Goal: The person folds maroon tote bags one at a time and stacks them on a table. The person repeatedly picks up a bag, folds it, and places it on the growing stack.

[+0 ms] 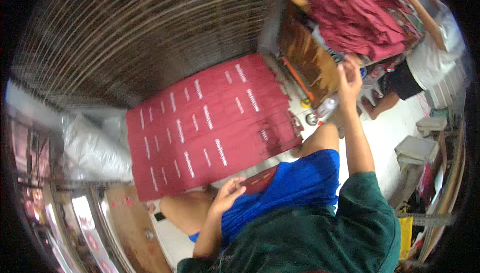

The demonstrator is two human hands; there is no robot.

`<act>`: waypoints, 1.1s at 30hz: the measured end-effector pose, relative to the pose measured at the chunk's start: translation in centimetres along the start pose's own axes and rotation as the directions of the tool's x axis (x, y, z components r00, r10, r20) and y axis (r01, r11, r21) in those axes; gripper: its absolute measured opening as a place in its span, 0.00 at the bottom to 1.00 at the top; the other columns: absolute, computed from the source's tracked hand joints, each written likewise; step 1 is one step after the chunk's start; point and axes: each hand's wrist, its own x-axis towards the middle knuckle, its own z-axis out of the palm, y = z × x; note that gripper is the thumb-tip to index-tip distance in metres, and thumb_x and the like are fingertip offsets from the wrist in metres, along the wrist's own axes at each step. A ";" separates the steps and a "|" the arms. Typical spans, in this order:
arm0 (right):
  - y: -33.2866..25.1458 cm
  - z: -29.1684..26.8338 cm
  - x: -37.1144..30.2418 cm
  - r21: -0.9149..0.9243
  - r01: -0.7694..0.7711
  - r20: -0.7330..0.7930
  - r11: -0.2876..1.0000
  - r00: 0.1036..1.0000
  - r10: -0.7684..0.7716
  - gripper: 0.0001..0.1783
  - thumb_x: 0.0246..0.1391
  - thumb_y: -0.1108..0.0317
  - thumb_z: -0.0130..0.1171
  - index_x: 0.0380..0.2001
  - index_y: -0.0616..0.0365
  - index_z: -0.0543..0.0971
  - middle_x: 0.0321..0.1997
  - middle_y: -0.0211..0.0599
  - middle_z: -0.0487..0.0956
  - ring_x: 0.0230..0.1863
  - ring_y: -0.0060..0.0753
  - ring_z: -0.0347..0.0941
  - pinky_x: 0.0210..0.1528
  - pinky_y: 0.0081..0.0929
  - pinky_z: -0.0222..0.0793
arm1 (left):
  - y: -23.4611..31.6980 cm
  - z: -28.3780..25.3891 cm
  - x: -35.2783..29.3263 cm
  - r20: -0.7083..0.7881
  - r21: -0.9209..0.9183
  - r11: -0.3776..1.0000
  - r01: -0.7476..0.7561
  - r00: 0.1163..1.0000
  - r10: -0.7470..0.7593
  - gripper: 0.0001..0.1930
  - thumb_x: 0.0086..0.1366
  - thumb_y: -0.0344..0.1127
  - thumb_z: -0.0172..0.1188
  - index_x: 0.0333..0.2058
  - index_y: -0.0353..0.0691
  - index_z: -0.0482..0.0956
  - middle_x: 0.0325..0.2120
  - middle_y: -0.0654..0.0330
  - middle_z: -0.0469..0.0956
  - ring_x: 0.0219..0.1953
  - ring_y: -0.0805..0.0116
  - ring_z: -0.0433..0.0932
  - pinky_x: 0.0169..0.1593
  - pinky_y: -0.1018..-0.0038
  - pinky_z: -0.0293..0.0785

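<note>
Holding the left hand (229, 193) low above the lap, half open, fingers bent and thumb near the fingertips; cannot tell whether pinching anything thin. Raising the right hand (350, 77) well out at about one o'clock from it, fingers loosely curled, apparently gripping nothing, though too blurred for certainty. Just beside the left hand, at two o'clock: a dark red patch (259, 180) with gold marks, on the blue shorts (305, 175); cannot tell whether loose or part of them.

Spread flat at twelve o'clock from the left hand, apart from both hands: red cloth (192, 108), apparently in strips side by side, ragged along the right edge. Already bearing rows of white print over most of the spread, so seemingly well along there; darker and smudged toward four o'clock.

Piled at twelve o'clock from the right hand: a crumpled red heap (355, 23), not laid flat, so by appearance plenty left loose. Bending at three o'clock, with an arm out to the heap: another person (440, 55) in white. Around the right hand: a worn board (302, 45) at ten, an orange bar (297, 78) at nine, a clear bottle (328, 107) at seven. Bulging toward ten o'clock from the left hand: a pale plastic sack (95, 140).
</note>
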 end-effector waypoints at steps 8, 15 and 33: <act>-1.2 -9.1 18.4 -0.401 0.043 -0.422 0.915 0.878 -0.226 0.26 0.45 0.64 0.63 0.49 0.57 0.70 0.42 0.43 0.73 0.41 0.34 0.72 0.45 0.28 0.67 | -10.4 -2.7 6.1 -0.145 0.526 0.849 0.046 0.989 0.037 0.24 0.54 0.52 0.60 0.45 0.44 0.72 0.25 0.54 0.77 0.31 0.60 0.77 0.36 0.68 0.71; 2.4 -11.5 23.9 -0.838 0.189 0.056 0.512 0.963 -0.262 0.21 0.43 0.66 0.59 0.44 0.52 0.76 0.47 0.44 0.74 0.51 0.46 0.67 0.53 0.37 0.63 | -6.6 -1.5 5.6 -0.246 0.624 0.742 0.245 0.963 -0.111 0.22 0.54 0.51 0.60 0.41 0.42 0.74 0.24 0.53 0.78 0.29 0.60 0.77 0.35 0.67 0.72; -18.9 -8.4 24.8 -0.445 0.611 -0.219 0.654 0.634 -0.741 0.13 0.58 0.67 0.48 0.43 0.59 0.74 0.39 0.46 0.77 0.44 0.40 0.73 0.47 0.30 0.66 | -6.4 1.3 8.4 -0.174 0.395 0.919 0.020 0.983 0.054 0.24 0.57 0.52 0.60 0.45 0.40 0.73 0.34 0.56 0.76 0.37 0.68 0.74 0.40 0.73 0.70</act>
